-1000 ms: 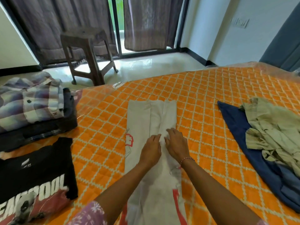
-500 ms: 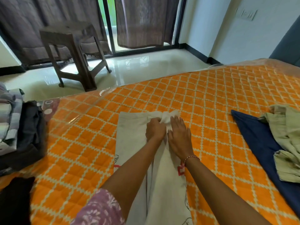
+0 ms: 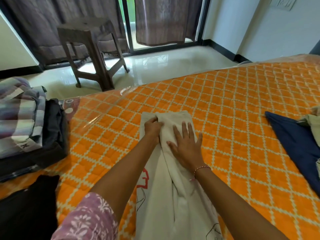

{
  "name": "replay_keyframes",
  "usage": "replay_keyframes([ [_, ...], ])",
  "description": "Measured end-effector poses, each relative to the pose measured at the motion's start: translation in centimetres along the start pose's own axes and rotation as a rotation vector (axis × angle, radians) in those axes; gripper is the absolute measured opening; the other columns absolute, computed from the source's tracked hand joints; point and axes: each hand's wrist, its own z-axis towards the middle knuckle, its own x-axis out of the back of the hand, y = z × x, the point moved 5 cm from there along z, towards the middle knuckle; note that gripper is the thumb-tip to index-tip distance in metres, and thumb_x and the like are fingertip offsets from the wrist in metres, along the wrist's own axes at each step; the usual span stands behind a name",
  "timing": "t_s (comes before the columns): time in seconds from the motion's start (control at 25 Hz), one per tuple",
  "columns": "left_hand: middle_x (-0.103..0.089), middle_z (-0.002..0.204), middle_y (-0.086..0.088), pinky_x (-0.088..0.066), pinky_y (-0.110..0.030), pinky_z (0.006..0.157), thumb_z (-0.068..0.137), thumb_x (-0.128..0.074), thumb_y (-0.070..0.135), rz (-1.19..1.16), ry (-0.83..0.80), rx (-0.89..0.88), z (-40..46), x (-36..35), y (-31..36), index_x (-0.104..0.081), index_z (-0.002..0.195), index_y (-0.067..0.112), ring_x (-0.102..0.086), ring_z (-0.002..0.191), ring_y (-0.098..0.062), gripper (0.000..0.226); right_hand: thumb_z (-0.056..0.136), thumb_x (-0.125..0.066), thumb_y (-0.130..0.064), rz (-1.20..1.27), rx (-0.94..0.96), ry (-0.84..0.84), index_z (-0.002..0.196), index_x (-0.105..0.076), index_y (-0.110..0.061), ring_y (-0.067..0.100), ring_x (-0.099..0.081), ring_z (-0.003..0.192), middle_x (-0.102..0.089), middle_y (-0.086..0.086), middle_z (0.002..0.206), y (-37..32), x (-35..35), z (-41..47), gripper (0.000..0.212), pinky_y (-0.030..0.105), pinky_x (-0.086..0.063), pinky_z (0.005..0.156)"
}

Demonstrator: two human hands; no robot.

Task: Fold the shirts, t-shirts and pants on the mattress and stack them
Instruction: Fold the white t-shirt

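Head view, bedroom, orange quilted mattress [image 3: 225, 104] under clear plastic.

Item 1: cream t-shirt [image 3: 173, 196], laid lengthwise mid-mattress, sides already turned in to a narrow strip, red print showing at its left edge. Left hand [image 3: 153, 126] has fingers curled into the cloth near the far end, pinching a fold; judged to be gathering that end for a lengthwise fold. Right hand [image 3: 186, 144] lies flat, fingers spread and straight, pressing the strip just beside the left; judged to pin the layers so they do not slide on the slick plastic.

Item 2: stack [image 3: 26, 125], left edge of mattress: plaid shirt on top of dark folded garments. Placed well apart from the working area, presumably as the finished pile.

Item 3: black tee [image 3: 29, 205], near left corner, flat, only partly in frame; whether it is folded cannot be told.

Item 4: navy garment [image 3: 297, 146] with an olive one [image 3: 313, 122] lying on it, right side, loose, apparently awaiting folding.

Containers: none in view; the mattress alone bears the clothes.

Beyond: brown stool [image 3: 91, 49] on the tiled floor, curtains [image 3: 164, 19] at the glass door.
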Motion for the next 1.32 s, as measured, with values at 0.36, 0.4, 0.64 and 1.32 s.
replay_keyframes([
  [0.36, -0.053, 0.125, -0.016, -0.053, -0.044, 0.088, 0.084, -0.068, 0.021, 0.353, 0.052, 0.097, -6.2, 1.7, -3.2, -0.045, 0.126, 0.005, -0.055, 0.110, -0.034, 0.051, 0.083, -0.062, -0.050, 0.172, -0.268, 0.083, 0.082, -0.053, -0.019, 0.017, -0.060, 0.059, -0.059, -0.004, 0.071, -2.7, 0.2, -17.1, 0.032, 0.019, -0.023, 0.042],
  [0.4, -0.055, 0.122, -0.017, -0.055, -0.047, 0.085, 0.082, -0.071, 0.021, 0.405, -0.005, 0.147, -7.0, 1.7, -4.0, -0.047, 0.123, 0.004, -0.057, 0.108, -0.036, 0.050, 0.087, -0.059, -0.047, 0.165, -0.291, 0.055, 0.081, -0.052, -0.019, 0.019, -0.061, 0.060, -0.060, -0.002, 0.071, -2.9, 0.3, -17.9, 0.030, 0.020, -0.018, 0.041],
  [0.64, -0.058, 0.118, -0.017, -0.053, -0.045, 0.086, 0.086, -0.062, 0.015, 0.565, 0.045, -0.141, -9.6, 3.7, -2.4, -0.056, 0.115, 0.006, -0.058, 0.105, -0.035, 0.031, 0.098, -0.042, -0.041, 0.273, -0.148, -0.161, 0.085, -0.052, -0.018, 0.022, -0.061, 0.074, -0.064, 0.006, 0.081, -4.4, 2.4, -18.2, 0.029, 0.024, -0.028, 0.050],
  [1.32, -0.060, 0.120, -0.014, -0.049, -0.042, 0.082, 0.081, -0.071, -0.001, 0.202, -0.055, 0.125, 1.8, 5.7, 1.3, -0.056, 0.122, -0.007, -0.059, 0.109, -0.036, 0.044, 0.078, -0.075, -0.013, 1.394, -0.677, -0.408, 0.119, -0.059, 0.003, 0.035, -0.062, 0.100, -0.062, 0.019, 0.119, 5.6, -0.5, 6.1, 0.046, 0.050, -0.051, 0.085],
])
